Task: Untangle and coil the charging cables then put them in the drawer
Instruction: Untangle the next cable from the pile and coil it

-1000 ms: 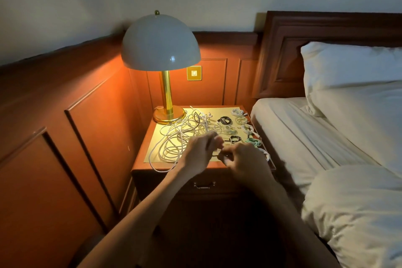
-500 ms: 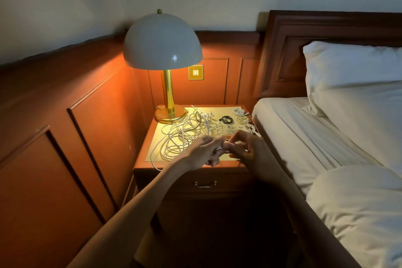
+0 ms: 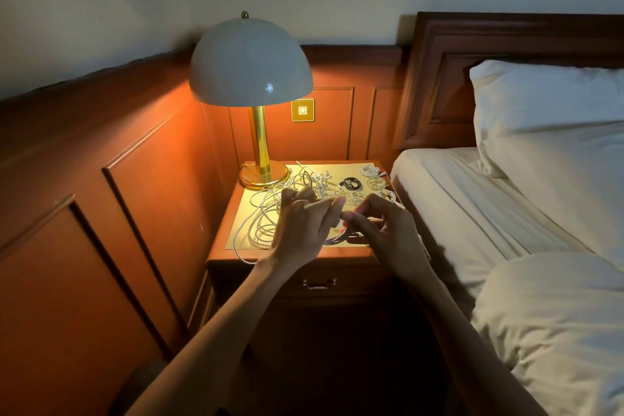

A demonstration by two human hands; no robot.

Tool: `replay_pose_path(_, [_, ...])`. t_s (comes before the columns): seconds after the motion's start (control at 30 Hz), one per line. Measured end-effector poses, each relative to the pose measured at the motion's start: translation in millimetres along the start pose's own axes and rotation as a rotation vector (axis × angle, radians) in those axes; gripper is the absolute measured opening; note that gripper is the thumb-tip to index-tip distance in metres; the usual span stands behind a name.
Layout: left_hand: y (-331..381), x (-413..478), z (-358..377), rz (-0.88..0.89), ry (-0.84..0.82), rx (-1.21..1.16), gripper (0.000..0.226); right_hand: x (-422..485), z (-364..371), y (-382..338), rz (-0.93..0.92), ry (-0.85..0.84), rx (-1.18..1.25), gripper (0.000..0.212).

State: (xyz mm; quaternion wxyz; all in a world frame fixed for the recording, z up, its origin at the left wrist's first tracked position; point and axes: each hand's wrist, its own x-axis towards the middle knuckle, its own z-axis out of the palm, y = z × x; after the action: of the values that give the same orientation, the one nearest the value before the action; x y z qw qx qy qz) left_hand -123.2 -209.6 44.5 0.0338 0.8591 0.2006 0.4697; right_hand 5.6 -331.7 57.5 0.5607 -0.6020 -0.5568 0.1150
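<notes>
A loose tangle of white cables (image 3: 266, 213) lies on the left half of the nightstand top (image 3: 236, 233). Several small coiled cables, white (image 3: 369, 170) and one black (image 3: 351, 184), sit along the back right. Both hands hover over the front of the top. My left hand (image 3: 304, 226) and my right hand (image 3: 381, 230) pinch a short looped cable (image 3: 337, 237) that hangs between them. The drawer (image 3: 337, 290) below, with a metal handle (image 3: 319, 284), is closed.
A brass lamp (image 3: 261, 145) with a white dome shade stands at the back left of the nightstand. Wood panelling runs along the left and the back. A bed (image 3: 489, 213) with white sheets and pillows borders the nightstand on the right.
Both hands rose a little and shifted toward the middle of the top; the short cable loop now hangs between them.
</notes>
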Motion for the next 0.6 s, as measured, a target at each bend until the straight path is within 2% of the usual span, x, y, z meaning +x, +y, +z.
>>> replay_pose_path(0.1, [1, 2, 0, -0.056, -0.16, -0.297, 0.048, 2, -7, -3, 0.033, -0.062, -0.006, 0.013])
replay_pose_path(0.17, [0, 2, -1, -0.093, -0.256, -0.384, 0.045, 5, -16, -5, 0.029, -0.168, -0.089, 0.01])
replay_pose_path(0.23, [1, 5, -7, -0.108, -0.324, -0.426, 0.05, 10, -26, -9, -0.033, -0.255, -0.126, 0.011])
replay_pose_path(0.3, [8, 9, -16, -0.152, -0.359, -0.482, 0.054, 18, -34, -11, -0.141, -0.232, -0.122, 0.017])
replay_pose_path(0.4, [24, 15, -25, -0.181, -0.318, -0.548, 0.056, 23, -35, -6, -0.176, -0.095, -0.025, 0.02])
replay_pose_path(0.5, [34, 22, -27, -0.198, -0.164, -0.549, 0.054, 18, -18, -2, -0.095, 0.04, 0.079, 0.019])
replay_pose_path(0.6, [37, 25, -22, -0.223, -0.044, -0.469, 0.052, 12, 4, 1, -0.009, 0.091, 0.216, 0.016])
